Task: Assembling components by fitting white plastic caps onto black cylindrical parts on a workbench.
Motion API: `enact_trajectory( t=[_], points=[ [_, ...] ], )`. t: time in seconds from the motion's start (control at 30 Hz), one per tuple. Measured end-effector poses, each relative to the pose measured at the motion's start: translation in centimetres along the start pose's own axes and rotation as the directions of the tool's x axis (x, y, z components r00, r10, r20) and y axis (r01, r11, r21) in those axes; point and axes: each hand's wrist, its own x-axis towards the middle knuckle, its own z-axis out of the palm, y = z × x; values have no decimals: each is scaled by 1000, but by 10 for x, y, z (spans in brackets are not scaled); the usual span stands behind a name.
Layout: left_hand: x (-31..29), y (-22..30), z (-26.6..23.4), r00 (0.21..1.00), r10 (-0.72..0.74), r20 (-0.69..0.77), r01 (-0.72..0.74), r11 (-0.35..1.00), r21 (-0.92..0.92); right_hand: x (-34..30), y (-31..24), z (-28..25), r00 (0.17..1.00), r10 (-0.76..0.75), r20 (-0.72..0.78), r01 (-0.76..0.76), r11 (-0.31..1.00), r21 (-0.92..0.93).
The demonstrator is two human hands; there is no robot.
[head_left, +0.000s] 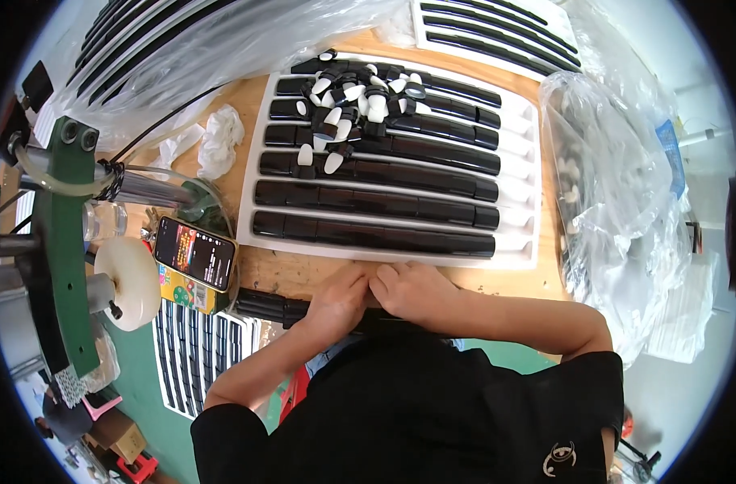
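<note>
At the near edge of the wooden table, my left hand [338,300] and my right hand [402,289] meet with fingertips nearly touching. Both have bent, closed fingers; whatever they pinch is hidden. Long glossy black strips [269,306] lie at the table edge and run in under my left hand. Just beyond my hands stands a white moulded tray [520,234] holding several rows of long black strips [376,232]. A heap of small black-and-white oval caps [344,101] covers the tray's far left part.
At left, a green machine frame [76,242] carries a white roller [127,282]. A phone [197,252] rests on a yellow box [186,292]. Crumpled tissue [221,141] lies beside the tray. Clear plastic bags [610,194] bulge at right. Another tray of strips [497,36] sits behind.
</note>
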Motion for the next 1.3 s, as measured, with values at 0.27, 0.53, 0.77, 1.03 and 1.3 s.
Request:
enact_trajectory(
  t=[0.27,0.53,0.77,1.03,1.3],
  points=[
    [-4,11,-4,988,-149,32,149,989,-10,-54,38,-60,882,414,-225,-318,876,362],
    [6,18,8,997,-58,48,58,998,3,-79,10,-20,963,249,-103,-237,964,119],
    [4,19,28,987,-104,125,113,991,-69,-67,17,39,951,-27,-307,27,1000,-7],
    [25,35,22,935,-269,232,290,955,-60,-67,35,8,980,168,-104,-113,909,401],
    [2,13,8,899,-182,-398,153,983,-103,-51,181,-105,473,812,-343,-220,485,846]
  ],
)
